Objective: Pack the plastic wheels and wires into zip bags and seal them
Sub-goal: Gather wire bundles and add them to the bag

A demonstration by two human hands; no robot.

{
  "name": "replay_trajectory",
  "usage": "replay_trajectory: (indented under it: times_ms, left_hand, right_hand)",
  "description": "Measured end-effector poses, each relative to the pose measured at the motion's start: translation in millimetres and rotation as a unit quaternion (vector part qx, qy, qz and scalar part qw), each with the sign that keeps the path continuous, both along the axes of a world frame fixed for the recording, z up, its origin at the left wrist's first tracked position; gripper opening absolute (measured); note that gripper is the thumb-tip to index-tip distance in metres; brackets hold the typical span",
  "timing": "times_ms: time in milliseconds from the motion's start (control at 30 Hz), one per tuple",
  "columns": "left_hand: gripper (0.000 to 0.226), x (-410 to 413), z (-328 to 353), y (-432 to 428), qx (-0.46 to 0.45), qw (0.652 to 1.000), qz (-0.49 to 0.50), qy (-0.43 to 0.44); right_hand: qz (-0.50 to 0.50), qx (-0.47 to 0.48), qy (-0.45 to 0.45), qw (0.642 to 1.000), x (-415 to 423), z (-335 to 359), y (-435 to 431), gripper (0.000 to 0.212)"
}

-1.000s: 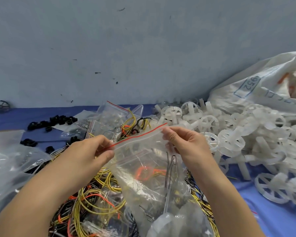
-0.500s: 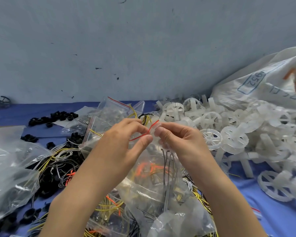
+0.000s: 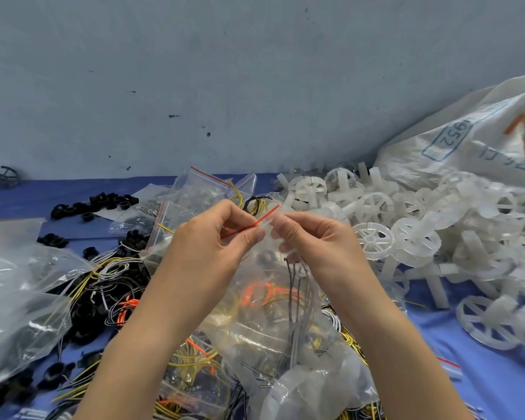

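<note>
A clear zip bag (image 3: 270, 316) is held up over the middle of the bench (image 3: 482, 377), between the two hands, its body hanging towards the near edge. Its mouth, marked by a red strip (image 3: 246, 229), is kept at the top. The strip is pinched by the left hand (image 3: 212, 241) between thumb and forefinger, which are closed together on it. The strip's right end is clamped in the same way by the right hand (image 3: 312, 242). The fingertips (image 3: 256, 237) of the two hands are almost touching, so only a short run of strip is seen between and behind them.

Grey, orange and yellow wires (image 3: 297, 286) are seen through the film, and something pale lies at the bottom; whether it is a wheel cannot be told.

The bag is judged to be light, thin and limp, and its film slippery, so it is best taken at the stiffer zip strip and not by the loose film below. The wires are likely springy and may push back up into the mouth; if one is caught in the track, the seal will probably fail. Firm pressure along the whole strip is called for.

Wheels (image 3: 406, 231) are heaped towards the right edge below a white sack (image 3: 467, 140). Loose wires (image 3: 112, 277) lie at the left, under the left forearm.
</note>
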State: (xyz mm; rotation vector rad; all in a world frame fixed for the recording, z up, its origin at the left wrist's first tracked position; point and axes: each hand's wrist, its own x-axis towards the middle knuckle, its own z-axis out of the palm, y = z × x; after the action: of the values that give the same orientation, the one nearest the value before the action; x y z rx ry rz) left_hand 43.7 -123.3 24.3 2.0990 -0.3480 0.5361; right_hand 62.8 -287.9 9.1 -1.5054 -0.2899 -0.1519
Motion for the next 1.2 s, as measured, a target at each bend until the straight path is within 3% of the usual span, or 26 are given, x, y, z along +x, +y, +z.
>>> replay_trajectory:
  times_ms: [733,1200]
  left_hand:
    - [0.008,-0.9,4.2,4.0,-0.026,1.0,-0.002,0.001]
    - [0.006,-0.2,3.2,6.2,-0.014,0.999,-0.037,0.029]
  right_hand:
    - [-0.021,0.005,-0.029,0.999,-0.7,-1.2,4.6,0.009]
    - [0.014,-0.037,-0.003,0.999,-1.3,-2.1,5.7,0.018]
